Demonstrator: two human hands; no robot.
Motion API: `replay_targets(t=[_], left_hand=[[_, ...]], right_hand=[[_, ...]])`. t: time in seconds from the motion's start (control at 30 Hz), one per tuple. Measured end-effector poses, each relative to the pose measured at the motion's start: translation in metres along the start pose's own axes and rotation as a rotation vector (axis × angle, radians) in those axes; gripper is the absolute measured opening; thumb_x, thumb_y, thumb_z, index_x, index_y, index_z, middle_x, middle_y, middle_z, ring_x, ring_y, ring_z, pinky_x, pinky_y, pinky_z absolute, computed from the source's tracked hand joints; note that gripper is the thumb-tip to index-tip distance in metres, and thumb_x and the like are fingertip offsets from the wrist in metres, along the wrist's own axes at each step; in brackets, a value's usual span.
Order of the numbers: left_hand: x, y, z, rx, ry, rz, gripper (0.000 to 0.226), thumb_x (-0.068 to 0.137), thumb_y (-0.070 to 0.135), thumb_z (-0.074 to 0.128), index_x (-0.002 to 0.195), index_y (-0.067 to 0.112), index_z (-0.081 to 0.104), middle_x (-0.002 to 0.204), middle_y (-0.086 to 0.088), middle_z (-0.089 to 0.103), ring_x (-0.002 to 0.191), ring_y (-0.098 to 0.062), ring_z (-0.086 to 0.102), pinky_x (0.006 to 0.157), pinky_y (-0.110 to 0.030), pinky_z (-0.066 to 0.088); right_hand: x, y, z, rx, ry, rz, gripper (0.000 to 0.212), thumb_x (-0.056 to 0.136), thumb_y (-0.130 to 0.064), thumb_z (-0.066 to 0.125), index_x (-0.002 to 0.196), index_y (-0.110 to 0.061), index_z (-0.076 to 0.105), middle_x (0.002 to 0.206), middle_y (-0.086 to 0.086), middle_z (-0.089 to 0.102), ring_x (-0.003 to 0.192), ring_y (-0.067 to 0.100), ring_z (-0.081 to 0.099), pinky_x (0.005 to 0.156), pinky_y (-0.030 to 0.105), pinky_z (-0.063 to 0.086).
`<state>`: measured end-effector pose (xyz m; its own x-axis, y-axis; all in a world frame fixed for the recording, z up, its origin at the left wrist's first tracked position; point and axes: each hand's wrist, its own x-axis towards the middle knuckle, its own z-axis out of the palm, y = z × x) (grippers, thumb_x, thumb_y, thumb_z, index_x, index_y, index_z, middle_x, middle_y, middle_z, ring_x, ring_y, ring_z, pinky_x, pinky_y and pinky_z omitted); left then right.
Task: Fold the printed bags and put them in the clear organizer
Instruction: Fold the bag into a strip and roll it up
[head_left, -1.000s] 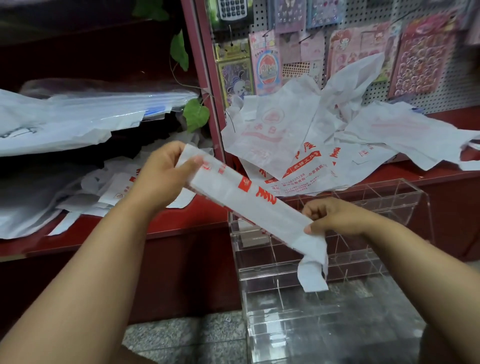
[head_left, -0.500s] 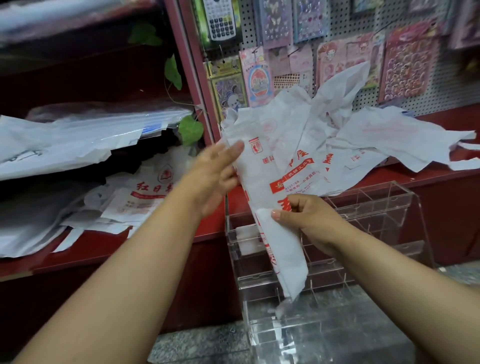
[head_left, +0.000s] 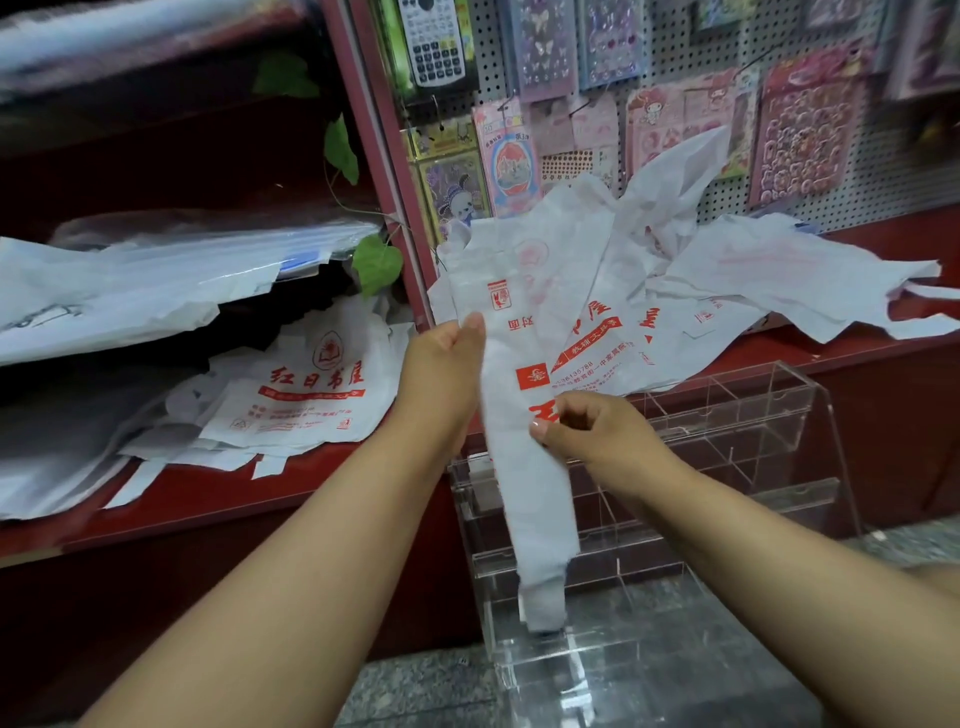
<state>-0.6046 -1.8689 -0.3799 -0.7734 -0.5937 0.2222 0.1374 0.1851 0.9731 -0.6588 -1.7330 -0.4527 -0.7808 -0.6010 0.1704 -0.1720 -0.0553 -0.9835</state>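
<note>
Head view: 2 hands hold a folded printed bag (head_left: 519, 415) above the clear organizer (head_left: 727, 415); its long axis runs near vertical, handle end hanging down; the left hand (head_left: 441, 374) pinches the upper edge; the right hand (head_left: 587, 431) grips mid-length; loose bags (head_left: 753, 275) crowd the red shelf (head_left: 311, 483) behind.

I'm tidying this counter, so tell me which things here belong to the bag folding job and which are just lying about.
Job: left hand, right hand, folded bag they grip, loose printed bags, clear organizer.

Lying about: calculator, sticker packs, green leaves, plastic sheets.
</note>
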Motion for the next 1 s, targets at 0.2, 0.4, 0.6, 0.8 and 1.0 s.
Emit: replay_targets(t=[0.2,0.4,0.6,0.8,1.0], left_hand=[[-0.031,-0.031,-0.012,0.037,-0.284,-0.196,0.017,0.092,0.018,0.065,0.102,0.006,0.07,0.096,-0.008,0.076,0.088,-0.024,0.073,0.074,-0.031,0.059],[-0.041,-0.049,-0.018,-0.06,-0.119,-0.141,0.012,0.093,0.009,0.063,0.099,0.009,0.073,0.091,-0.009,0.076,0.084,-0.025,0.073,0.063,-0.03,0.057],[-0.043,-0.047,-0.023,0.214,0.117,0.162,0.009,0.087,0.024,0.071,0.079,0.027,0.074,0.124,0.01,0.055,0.117,-0.013,0.055,0.098,-0.029,0.048],[-0.042,-0.038,-0.023,0.051,-0.015,0.075,0.028,0.095,0.024,0.061,0.086,0.0,0.073,0.092,-0.026,0.07,0.083,-0.035,0.068,0.086,-0.06,0.052],[-0.038,-0.037,-0.019,-0.246,-0.089,-0.186,0.031,0.102,0.027,0.047,0.1,0.007,0.071,0.097,-0.012,0.075,0.09,-0.024,0.072,0.083,-0.035,0.058]], right_hand=[[0.002,-0.003,0.006,0.124,0.135,-0.003,0.016,0.087,-0.012,0.067,0.074,-0.003,0.066,0.073,0.01,0.067,0.067,0.015,0.062,0.066,0.03,0.052],[0.005,0.0,0.009,0.066,0.109,-0.022,0.02,0.088,-0.014,0.067,0.079,0.004,0.065,0.083,0.02,0.068,0.074,0.019,0.061,0.08,0.041,0.052],[0.007,-0.013,0.006,-0.014,0.08,-0.097,0.019,0.089,-0.016,0.065,0.076,-0.002,0.067,0.084,0.023,0.067,0.075,0.018,0.058,0.081,0.037,0.049],[0.009,-0.012,0.003,0.003,0.051,-0.084,0.005,0.084,-0.014,0.071,0.081,-0.009,0.071,0.089,0.014,0.071,0.08,0.016,0.064,0.081,0.033,0.053],[0.012,0.007,0.002,0.006,0.003,0.05,0.007,0.08,-0.006,0.074,0.086,-0.002,0.071,0.082,-0.001,0.074,0.073,0.009,0.07,0.066,0.021,0.054]])
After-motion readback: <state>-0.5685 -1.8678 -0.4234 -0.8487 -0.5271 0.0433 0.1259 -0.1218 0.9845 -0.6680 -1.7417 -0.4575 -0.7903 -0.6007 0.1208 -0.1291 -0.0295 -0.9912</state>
